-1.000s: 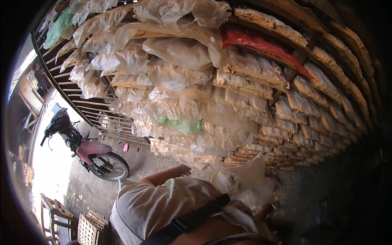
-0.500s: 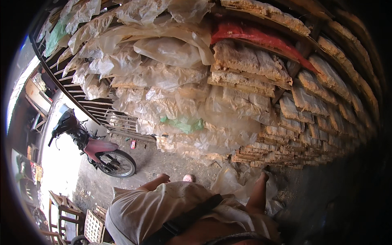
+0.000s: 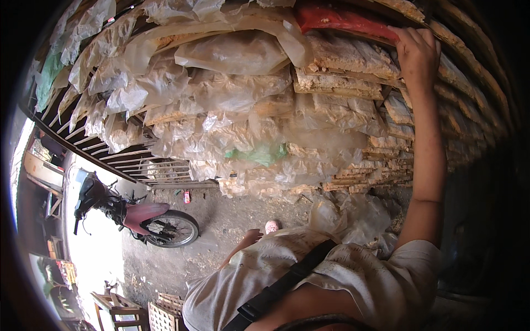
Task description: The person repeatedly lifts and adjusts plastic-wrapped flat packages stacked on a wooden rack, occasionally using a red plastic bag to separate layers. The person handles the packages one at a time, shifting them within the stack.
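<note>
My right hand (image 3: 418, 51) is raised to the upper rack, its fingers closed on the right end of a red plastic sheet (image 3: 345, 21). The sheet lies over a row of crumbly tan slabs (image 3: 353, 54) resting on boards. My left hand (image 3: 253, 236) hangs low beside my body, loosely open with nothing visible in it. To the left of the red sheet, clear plastic sheets (image 3: 232, 52) drape over further rows. A green plastic sheet (image 3: 256, 154) hangs among the lower ones.
Uncovered slabs (image 3: 398, 108) fill the rack's right side. Crumpled clear plastic (image 3: 353, 218) lies on the floor below. A motorcycle (image 3: 146, 218) stands at left beside a slatted rail (image 3: 160, 169). Near the lower left are a wooden stool (image 3: 118, 309) and a woven basket (image 3: 164, 317).
My right hand has risen from low beside my body to the upper rack and taken hold of the red plastic sheet's end. The view has shifted. My left hand stays low.
</note>
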